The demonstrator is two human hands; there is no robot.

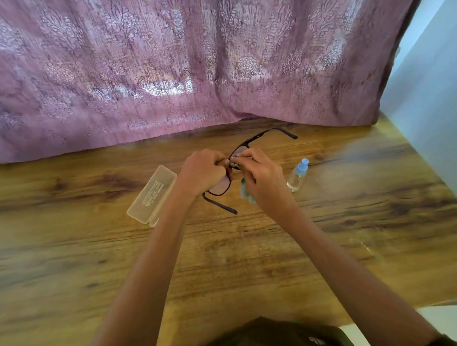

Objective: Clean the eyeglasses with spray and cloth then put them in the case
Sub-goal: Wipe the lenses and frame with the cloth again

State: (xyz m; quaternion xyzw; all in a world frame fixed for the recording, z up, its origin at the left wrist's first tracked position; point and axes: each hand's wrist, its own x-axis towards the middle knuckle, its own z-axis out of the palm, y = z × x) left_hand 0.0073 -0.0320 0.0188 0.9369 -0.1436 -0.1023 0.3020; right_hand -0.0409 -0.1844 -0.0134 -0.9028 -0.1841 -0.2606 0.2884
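Centrally over counter (90, 256), eyeglasses (221, 189) held between both hands. Left hand (202, 172): fingers curled round frame near bridge. Right hand (264, 177): fingers pinching cloth (244, 193) onto far lens. Cloth mostly hidden under palm, blue corner showing. Case (152, 195) lies left of hands, spray bottle (297, 176) right.

wooden table (91, 269) | translucent case (151, 195) lying flat, left | blue-capped spray bottle (297, 176) standing, right | the two well apart

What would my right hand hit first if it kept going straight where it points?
Probably the eyeglasses, which the right hand pinches through the cloth; the left hand sits just beyond, though depth is unclear.
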